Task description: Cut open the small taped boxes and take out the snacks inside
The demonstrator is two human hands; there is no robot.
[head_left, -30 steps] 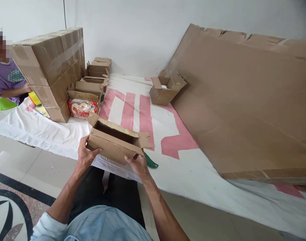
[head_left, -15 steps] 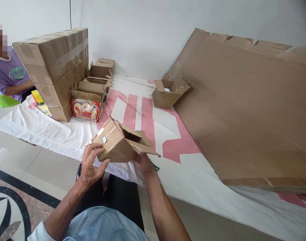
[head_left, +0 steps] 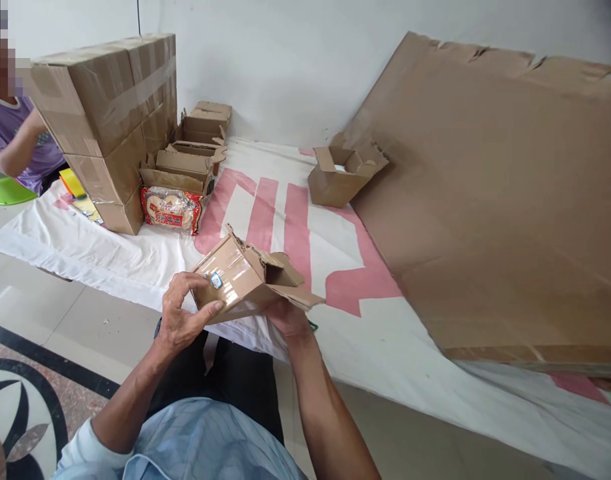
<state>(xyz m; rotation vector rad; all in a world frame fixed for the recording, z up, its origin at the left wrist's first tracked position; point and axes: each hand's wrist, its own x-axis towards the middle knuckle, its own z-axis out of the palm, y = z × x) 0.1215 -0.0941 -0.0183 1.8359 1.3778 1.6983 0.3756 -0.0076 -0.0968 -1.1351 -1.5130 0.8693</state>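
A small cardboard box (head_left: 240,272) is tilted over the table's front edge, its taped end facing left and its open flaps to the right. A small blue-and-white sticker (head_left: 216,280) shows on the taped end. My left hand (head_left: 185,310) grips that end, fingertips beside the sticker and thumb along the lower edge. From below, my right hand (head_left: 288,317) supports the box near the flaps; its fingers are mostly hidden. What the box holds inside cannot be seen.
Taped cartons (head_left: 105,100) are stacked at the left, beside open boxes (head_left: 183,167) and a red-printed food pack (head_left: 170,210). Another open box (head_left: 340,179) stands near a large leaning cardboard sheet (head_left: 495,200). A person in purple (head_left: 15,140) sits far left.
The box in my hands has turned slightly, showing more of its taped end. The seated person's arm has risen. The whole view has shifted a little.
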